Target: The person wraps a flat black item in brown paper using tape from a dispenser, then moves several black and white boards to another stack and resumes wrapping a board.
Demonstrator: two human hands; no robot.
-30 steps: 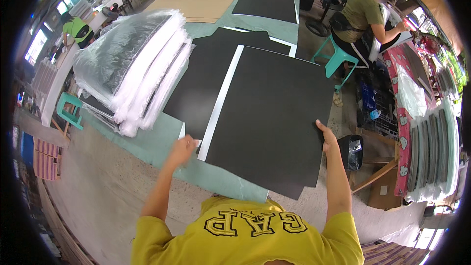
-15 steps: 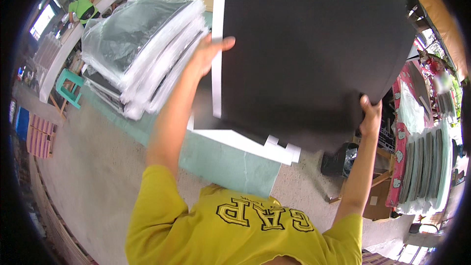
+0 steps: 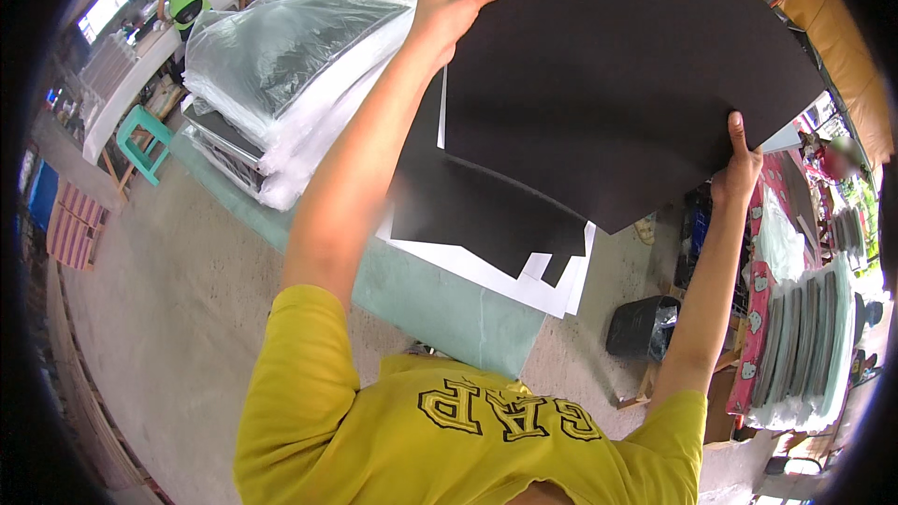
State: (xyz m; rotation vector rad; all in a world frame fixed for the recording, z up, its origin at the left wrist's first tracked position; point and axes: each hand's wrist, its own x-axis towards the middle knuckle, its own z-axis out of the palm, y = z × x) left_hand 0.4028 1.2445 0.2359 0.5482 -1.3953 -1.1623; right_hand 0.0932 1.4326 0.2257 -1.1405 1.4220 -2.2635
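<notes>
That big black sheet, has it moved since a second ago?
Yes. The black sheet was lying on the green table; now both hands hold it raised well above the table, toward the camera.

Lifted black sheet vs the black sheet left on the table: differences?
The lifted black sheet is in the air, held at its edges by the left hand and the right hand; the black sheet on the table lies flat on white paper. The lifted one looks whole; the lower one has a stepped edge. Both are matte black.

both arms stretched up and out, left hand (image 3: 449,9) clamped, fingers flat, right hand (image 3: 737,168) pinching, thumb up
</notes>
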